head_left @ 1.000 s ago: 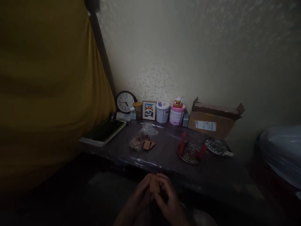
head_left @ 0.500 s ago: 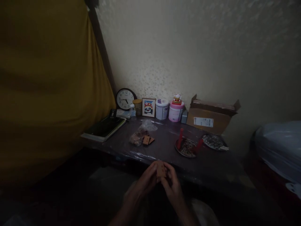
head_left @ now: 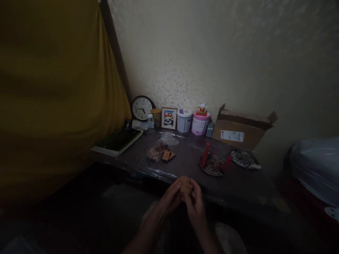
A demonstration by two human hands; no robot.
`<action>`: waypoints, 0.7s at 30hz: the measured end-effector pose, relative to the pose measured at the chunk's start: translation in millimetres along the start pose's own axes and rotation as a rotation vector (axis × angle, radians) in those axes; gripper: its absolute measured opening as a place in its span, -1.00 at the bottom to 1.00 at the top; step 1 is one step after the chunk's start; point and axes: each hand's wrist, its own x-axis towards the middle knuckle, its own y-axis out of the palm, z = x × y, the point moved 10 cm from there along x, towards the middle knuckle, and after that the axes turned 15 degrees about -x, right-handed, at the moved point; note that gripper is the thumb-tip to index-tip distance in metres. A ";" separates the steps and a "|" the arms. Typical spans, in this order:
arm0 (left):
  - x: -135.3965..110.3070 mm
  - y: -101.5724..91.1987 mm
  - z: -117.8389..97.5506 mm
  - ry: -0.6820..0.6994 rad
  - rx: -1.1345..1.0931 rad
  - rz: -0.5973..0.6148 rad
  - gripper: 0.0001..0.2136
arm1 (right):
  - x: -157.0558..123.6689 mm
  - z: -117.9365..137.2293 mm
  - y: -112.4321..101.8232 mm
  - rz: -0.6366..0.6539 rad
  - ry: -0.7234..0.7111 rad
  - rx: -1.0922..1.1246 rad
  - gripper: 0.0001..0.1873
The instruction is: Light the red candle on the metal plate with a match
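While left hand [head_left: 171, 195], right hand [head_left: 196, 203] grip one card [head_left: 185, 185], two tubs [head_left: 184, 121] behind, one clock [head_left: 142, 108]

Both hands were totally bare: the left hand [head_left: 172, 194] had fairly slim fingers, and the left forearm [head_left: 148, 225] was uncovered as far down as it showed before fading into shadow. Same deal with the right hand [head_left: 195, 201], longish thumb and all, and the right forearm [head_left: 206, 234] was bare too, tapering toward the wrist. Lower down sat a rounded, pale greyish patch [head_left: 230, 238], plus a smaller, dull whitish patch [head_left: 149, 211] beside the left forearm. Might've been clothing over the legs, but honestly it was too dim to tell.
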 end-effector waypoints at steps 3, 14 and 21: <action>-0.9 0.1 -0.1 -0.011 0.000 -0.011 -0.70 | 0.0 -1.6 -1.3 -0.048 0.010 -0.056 -0.52; -3.6 -4.0 -5.0 -0.008 -0.023 -0.011 -0.76 | 7.4 8.9 0.4 0.115 0.014 0.048 -0.42; -15.4 -7.5 10.5 -0.237 0.012 -0.005 -0.67 | 19.5 -6.4 -32.1 0.057 0.178 0.083 -0.67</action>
